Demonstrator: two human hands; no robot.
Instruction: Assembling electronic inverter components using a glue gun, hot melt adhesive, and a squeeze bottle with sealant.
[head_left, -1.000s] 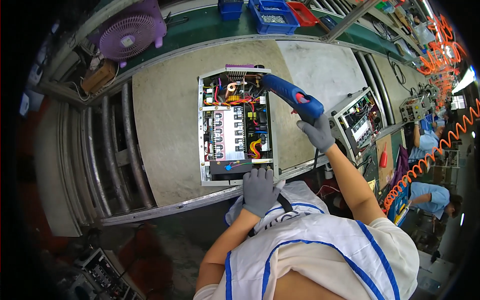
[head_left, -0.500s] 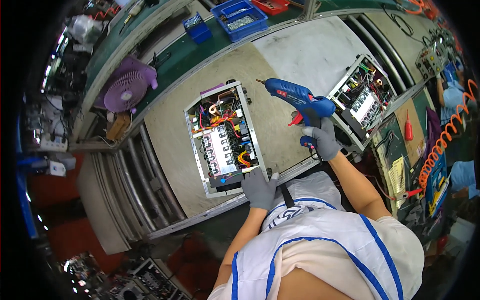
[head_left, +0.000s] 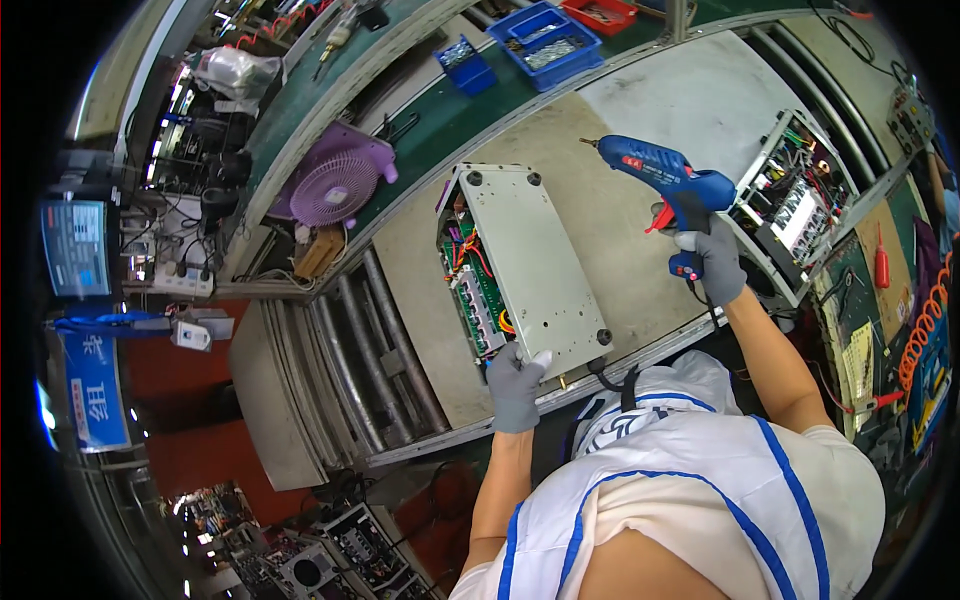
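1. On the bench, the unit stood tipped, its pale base showing dark feet and its wired insides facing left; a tilt, it seemed, that turned the base toward the worker.
2. Down at the near end, there was the left hand! Its thumb lay on the base, the other fingers part-curled round the edge, apparently steadying that tilt; their tips were partly hidden.
3. Over right, the right hand had its fingers closed round the grip of the blue gun, trigger just ahead of them; whether it was pressed, I couldn't tell.
4. And the nozzle? Aimed up and left, apart from the unit, probably to spare it a knock. So the unit touched the left fingers but lay well left of the right ones.
5. Just beyond the right hand sat a second unit, insides exposed.
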